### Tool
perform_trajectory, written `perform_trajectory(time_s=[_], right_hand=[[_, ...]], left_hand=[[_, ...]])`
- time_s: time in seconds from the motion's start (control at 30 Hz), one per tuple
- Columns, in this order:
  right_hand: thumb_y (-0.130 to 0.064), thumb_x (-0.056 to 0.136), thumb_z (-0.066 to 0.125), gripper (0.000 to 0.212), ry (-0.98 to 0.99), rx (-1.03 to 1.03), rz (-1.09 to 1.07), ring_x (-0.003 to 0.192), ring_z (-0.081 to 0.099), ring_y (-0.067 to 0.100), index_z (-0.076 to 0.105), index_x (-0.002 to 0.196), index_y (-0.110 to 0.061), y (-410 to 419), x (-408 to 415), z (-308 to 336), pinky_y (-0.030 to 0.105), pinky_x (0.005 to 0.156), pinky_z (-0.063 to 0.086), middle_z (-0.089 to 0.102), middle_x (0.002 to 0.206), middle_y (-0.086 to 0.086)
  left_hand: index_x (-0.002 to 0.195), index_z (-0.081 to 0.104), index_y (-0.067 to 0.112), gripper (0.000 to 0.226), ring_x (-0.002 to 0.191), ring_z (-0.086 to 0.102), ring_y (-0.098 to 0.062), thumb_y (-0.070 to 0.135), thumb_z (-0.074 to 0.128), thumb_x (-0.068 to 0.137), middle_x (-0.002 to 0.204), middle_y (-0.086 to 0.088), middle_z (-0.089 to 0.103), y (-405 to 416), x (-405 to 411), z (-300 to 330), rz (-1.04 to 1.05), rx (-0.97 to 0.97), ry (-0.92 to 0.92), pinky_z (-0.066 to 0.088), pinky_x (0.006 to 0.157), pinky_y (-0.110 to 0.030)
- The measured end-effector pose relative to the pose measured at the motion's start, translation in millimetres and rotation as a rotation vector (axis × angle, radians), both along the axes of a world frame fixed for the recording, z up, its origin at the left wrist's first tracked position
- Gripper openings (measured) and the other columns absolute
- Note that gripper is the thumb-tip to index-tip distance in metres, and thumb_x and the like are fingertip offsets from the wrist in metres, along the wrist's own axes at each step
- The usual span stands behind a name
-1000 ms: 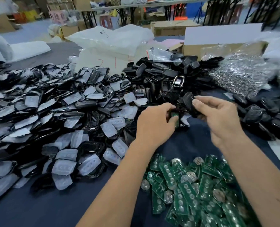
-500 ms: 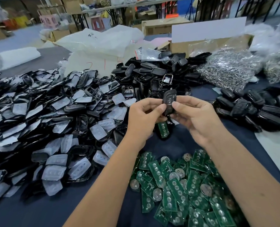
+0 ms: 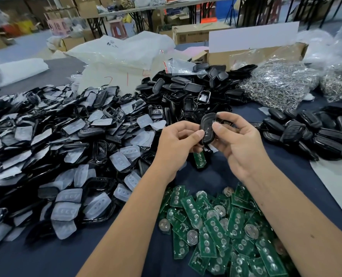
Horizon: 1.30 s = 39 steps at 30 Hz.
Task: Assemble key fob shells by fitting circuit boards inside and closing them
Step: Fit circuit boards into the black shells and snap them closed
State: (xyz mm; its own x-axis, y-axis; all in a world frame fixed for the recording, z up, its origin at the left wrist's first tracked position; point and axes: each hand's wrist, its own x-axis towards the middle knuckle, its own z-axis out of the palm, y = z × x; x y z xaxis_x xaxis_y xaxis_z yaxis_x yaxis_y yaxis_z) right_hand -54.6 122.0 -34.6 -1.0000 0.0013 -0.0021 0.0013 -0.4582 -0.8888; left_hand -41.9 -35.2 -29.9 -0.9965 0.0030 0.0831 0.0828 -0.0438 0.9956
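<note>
Fob shell [image 3: 207, 128] looked light, rigid, glossy-slick; left hand [image 3: 176, 144] and right hand [image 3: 236, 144] both pinched its edges, best grip.

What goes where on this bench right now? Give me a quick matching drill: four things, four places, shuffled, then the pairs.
Things:
1. black key fob shell
2. green circuit boards
3. clear button pads
4. bagged metal rings

Places:
A. far right, behind the black fobs
B. heaped at near centre-right
C. scattered over the left pile
D. pinched between left hand and right hand

Pairs: 1-D, 2-B, 3-C, 4-A
</note>
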Motion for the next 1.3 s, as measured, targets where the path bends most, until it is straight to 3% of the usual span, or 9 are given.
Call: perform_trajectory(time_s=[0.27,0.33,0.4,0.53,0.77,0.97,1.1,1.17,1.3], right_hand=[[0.001,0.092,0.066,0.021,-0.006,-0.117,0.083,0.068,0.071,0.012,0.077,0.087,-0.017,1,0,2,0.022,0.062,0.057,0.078,0.084,0.004],[-0.005,0.084,0.072,0.011,-0.017,-0.143,0.077,0.068,0.071,0.011,0.075,0.089,-0.014,0,0,3,0.022,0.062,0.058,0.078,0.084,0.003],[-0.008,0.079,0.074,0.016,-0.019,-0.148,0.069,0.071,0.073,0.012,0.071,0.094,-0.009,-1,0,2,0.023,0.066,0.059,0.078,0.084,0.004],[0.001,0.088,0.071,0.011,-0.01,-0.049,0.063,0.073,0.073,0.014,0.069,0.098,-0.005,-2,0,1,0.024,0.068,0.06,0.078,0.083,0.006],[-0.006,0.072,0.077,0.04,0.05,-0.014,0.09,0.072,0.07,0.016,0.069,0.11,0.001,3,0,2,0.025,0.068,0.06,0.074,0.082,0.008],[-0.007,0.07,0.079,0.032,0.009,-0.075,0.068,0.071,0.072,0.013,0.073,0.101,-0.006,1,2,2,0.022,0.066,0.06,0.076,0.079,0.005],[-0.008,0.079,0.081,0.023,0.035,0.049,-0.014,0.079,0.075,0.018,0.076,0.101,-0.009,-3,-1,0,0.027,0.073,0.061,0.078,0.086,0.009],[-0.013,0.084,0.084,0.022,0.044,0.145,-0.052,0.086,0.077,0.02,0.076,0.105,-0.011,-6,-1,-3,0.03,0.078,0.062,0.08,0.089,0.008],[-0.033,0.073,0.092,0.028,0.041,0.241,-0.125,0.09,0.078,0.023,0.08,0.096,-0.021,-9,2,-3,0.033,0.078,0.064,0.081,0.092,0.006]], left_hand=[[0.089,0.07,0.009,0.015,0.067,0.061,-0.011,0.004,0.062,0.101,0.074,0.001,0.069,2,0,2,-0.057,-0.014,0.006,0.052,0.063,-0.022],[0.09,0.069,0.01,0.015,0.066,0.059,-0.01,0.004,0.061,0.102,0.073,0.002,0.068,3,0,2,-0.04,-0.025,0.008,0.051,0.063,-0.021],[0.09,0.068,0.011,0.016,0.065,0.057,-0.009,0.005,0.061,0.102,0.074,0.003,0.066,3,0,3,-0.008,-0.044,0.016,0.049,0.063,-0.02],[0.092,0.067,0.009,0.012,0.065,0.055,-0.01,0.007,0.06,0.103,0.077,0.0,0.065,1,-1,2,0.034,-0.101,0.024,0.048,0.063,-0.021],[0.093,0.068,0.011,0.013,0.066,0.054,-0.007,0.01,0.06,0.103,0.075,0.004,0.064,-1,0,3,0.007,-0.078,0.026,0.047,0.061,-0.018],[0.091,0.068,0.012,0.014,0.067,0.051,-0.009,0.011,0.062,0.103,0.078,-0.003,0.062,2,2,3,0.027,-0.046,0.049,0.045,0.061,-0.019],[0.088,0.065,0.014,0.011,0.071,0.058,-0.011,0.012,0.066,0.099,0.077,0.004,0.065,1,-4,1,0.134,-0.309,0.178,0.049,0.07,-0.028],[0.085,0.062,0.015,0.014,0.07,0.058,-0.007,0.01,0.069,0.096,0.074,0.007,0.063,2,-4,1,0.195,-0.492,0.278,0.048,0.068,-0.022],[0.086,0.06,0.015,0.014,0.073,0.057,-0.01,0.007,0.068,0.094,0.074,0.01,0.059,10,-2,-1,0.19,-0.676,0.414,0.045,0.064,-0.023]])
